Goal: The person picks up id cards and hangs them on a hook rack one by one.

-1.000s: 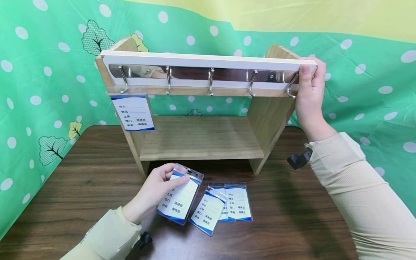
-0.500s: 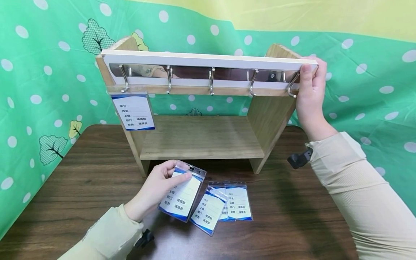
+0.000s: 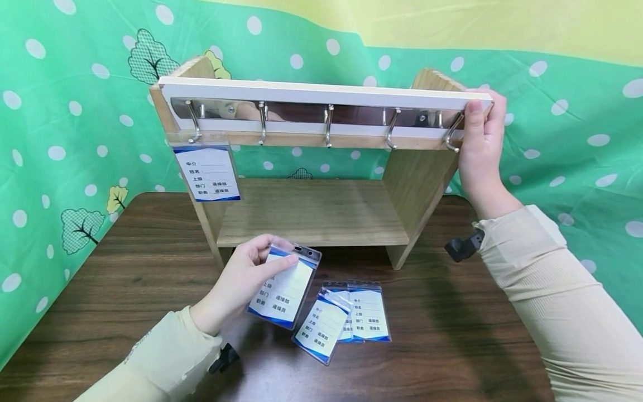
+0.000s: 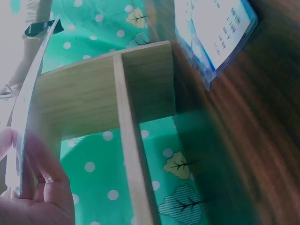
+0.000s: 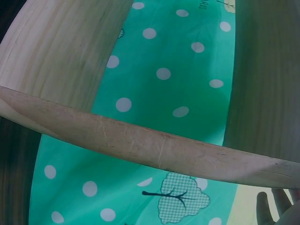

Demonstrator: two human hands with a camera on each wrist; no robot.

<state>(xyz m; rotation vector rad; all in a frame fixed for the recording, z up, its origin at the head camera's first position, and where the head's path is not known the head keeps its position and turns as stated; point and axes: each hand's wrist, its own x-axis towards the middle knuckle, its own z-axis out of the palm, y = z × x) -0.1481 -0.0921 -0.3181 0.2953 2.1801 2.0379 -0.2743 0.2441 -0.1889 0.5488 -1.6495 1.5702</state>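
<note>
My left hand (image 3: pixel 231 287) pinches a clear-sleeved ID badge (image 3: pixel 283 290) by its top left part, thumb on the front, raised over the table. In the left wrist view this badge (image 4: pixel 27 105) shows edge-on between thumb and fingers. My right hand (image 3: pixel 481 148) grips the right end of the white hook rail (image 3: pixel 321 92), thumb on its front; only a few fingertips (image 5: pixel 266 208) show in the right wrist view. Another badge (image 3: pixel 208 174) hangs from the leftmost hook. In front of the shelf, several badges (image 3: pixel 321 329) lie overlapping on the table.
A wooden shelf unit (image 3: pixel 311 215) carries the rail across its top front, with several metal hooks (image 3: pixel 329 127). It stands on a dark wooden table (image 3: pixel 130 279). Behind hangs a green dotted cloth (image 3: pixel 75 151) with printed trees.
My left hand has lifted the badge slightly, up and a little to the right, toward the shelf's lower front edge. The right hand keeps its grip on the rail.
</note>
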